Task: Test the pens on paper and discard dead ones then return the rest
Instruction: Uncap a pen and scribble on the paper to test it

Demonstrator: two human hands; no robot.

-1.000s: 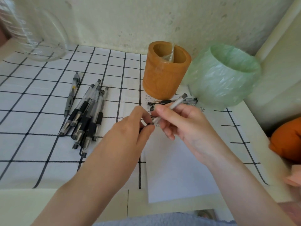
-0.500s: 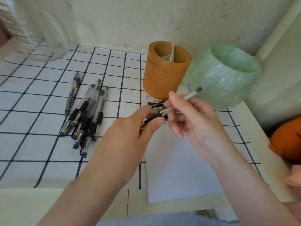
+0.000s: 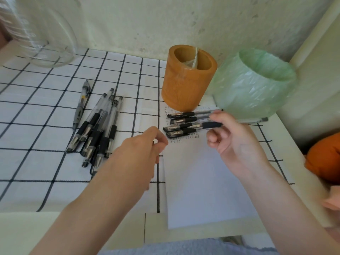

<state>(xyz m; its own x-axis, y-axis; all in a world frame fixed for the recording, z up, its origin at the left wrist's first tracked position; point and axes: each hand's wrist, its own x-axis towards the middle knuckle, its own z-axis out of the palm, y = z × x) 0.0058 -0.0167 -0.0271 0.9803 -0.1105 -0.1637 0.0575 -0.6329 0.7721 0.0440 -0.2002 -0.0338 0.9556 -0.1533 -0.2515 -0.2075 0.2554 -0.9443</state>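
My right hand grips a black-grip pen level above the top of the white paper, tip to the left. My left hand hovers just left of the paper with fingertips pinched; a tiny dark speck shows between them, too small to identify. Several pens lie side by side on the paper's written-on top edge. A pile of several clear pens and a grey pen lie on the checked cloth to the left. The orange pen holder stands behind the paper, beside the green-bagged bin.
A large clear jar stands at the back left by the wall. An orange object sits off the table's right edge. The wall closes off the back, and a cream ledge rises on the right.
My hands have separated: the left drew back to the lower left off the pen. The right hand turned the pen level and lowered it toward the pens on the paper.
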